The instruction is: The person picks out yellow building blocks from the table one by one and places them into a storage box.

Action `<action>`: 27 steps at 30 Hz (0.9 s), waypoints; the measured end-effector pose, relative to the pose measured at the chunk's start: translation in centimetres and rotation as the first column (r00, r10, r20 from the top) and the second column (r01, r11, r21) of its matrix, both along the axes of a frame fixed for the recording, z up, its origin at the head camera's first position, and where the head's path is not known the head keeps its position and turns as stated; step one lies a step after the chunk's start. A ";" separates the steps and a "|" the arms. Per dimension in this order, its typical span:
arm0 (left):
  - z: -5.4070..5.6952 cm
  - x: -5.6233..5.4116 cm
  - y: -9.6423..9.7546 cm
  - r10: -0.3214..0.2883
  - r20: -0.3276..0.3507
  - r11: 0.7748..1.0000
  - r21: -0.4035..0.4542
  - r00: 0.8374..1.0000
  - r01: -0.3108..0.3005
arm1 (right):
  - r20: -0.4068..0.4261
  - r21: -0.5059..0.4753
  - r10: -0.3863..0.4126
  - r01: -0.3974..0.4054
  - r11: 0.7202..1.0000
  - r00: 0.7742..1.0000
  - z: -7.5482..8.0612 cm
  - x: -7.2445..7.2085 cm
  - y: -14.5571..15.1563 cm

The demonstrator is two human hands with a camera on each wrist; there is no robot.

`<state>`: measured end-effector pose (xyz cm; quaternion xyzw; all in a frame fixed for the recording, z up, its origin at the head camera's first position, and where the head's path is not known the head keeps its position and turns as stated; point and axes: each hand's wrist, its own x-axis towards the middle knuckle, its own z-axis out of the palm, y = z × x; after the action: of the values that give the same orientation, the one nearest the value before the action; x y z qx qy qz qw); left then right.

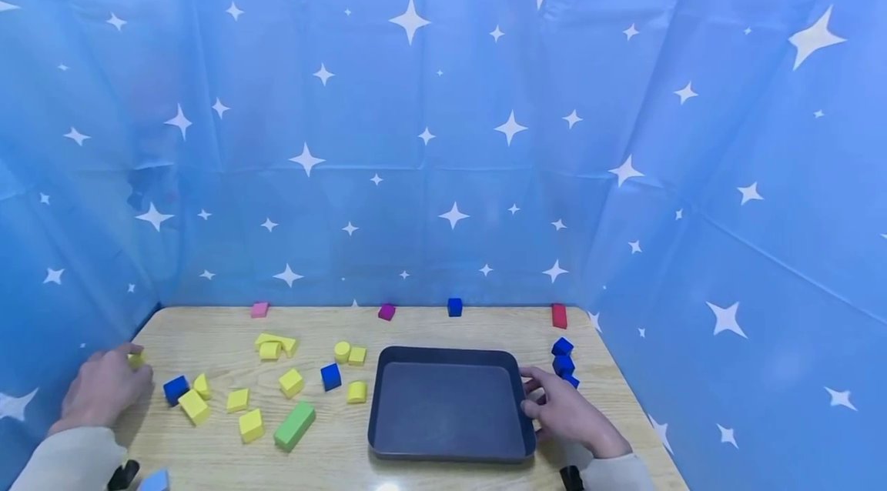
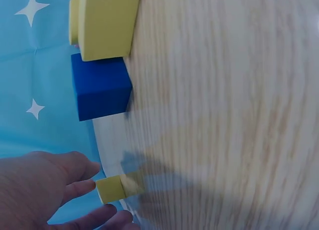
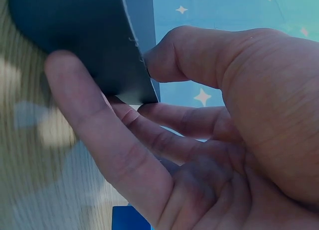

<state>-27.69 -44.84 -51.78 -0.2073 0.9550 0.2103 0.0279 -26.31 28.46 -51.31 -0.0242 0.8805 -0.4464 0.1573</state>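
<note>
My right hand (image 1: pixel 564 410) holds the right rim of a dark grey rectangular tray (image 1: pixel 452 457). In the right wrist view, the thumb lies over the tray wall (image 3: pixel 99 35) and the fingers are against its outer side. At the table's left edge, my left hand (image 1: pixel 107 387) reaches around a small yellow block (image 2: pixel 110 189), its fingers fairly straight on either side. Whether they touch that block is hard to tell. A blue cube (image 1: pixel 176 390) and a yellow rectangular block (image 1: pixel 194 406) lie just right of the left hand.
Several yellow blocks, a green block (image 1: pixel 295 426) and a blue cube (image 1: pixel 330 377) lie left of the tray. Blue cubes (image 1: pixel 563 365) line the right side. Pink (image 1: pixel 259 310), purple (image 1: pixel 386 312), blue (image 1: pixel 454 307) and red (image 1: pixel 559 315) blocks sit along the back edge, before a starry curtain.
</note>
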 end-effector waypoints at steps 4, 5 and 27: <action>-0.2 -0.1 -0.2 -0.008 -0.012 1.000 0.002 1.000 0.008 | -0.014 -0.010 0.011 -0.012 1.000 1.000 0.2 0.1 -0.1; -0.3 -0.2 -0.3 -0.009 -0.018 1.000 0.003 1.000 0.009 | -0.014 -0.011 0.013 -0.013 1.000 1.000 0.2 0.1 -0.1; -1.0 -0.7 0.0 0.014 -0.058 1.000 0.024 0.998 -0.013 | -0.004 -0.020 0.018 -0.018 1.000 1.000 0.3 0.2 0.1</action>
<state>-28.44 -44.84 -52.80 -0.2072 0.9515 0.2276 0.0008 -26.07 28.53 -50.97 -0.0347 0.8760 -0.4539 0.1592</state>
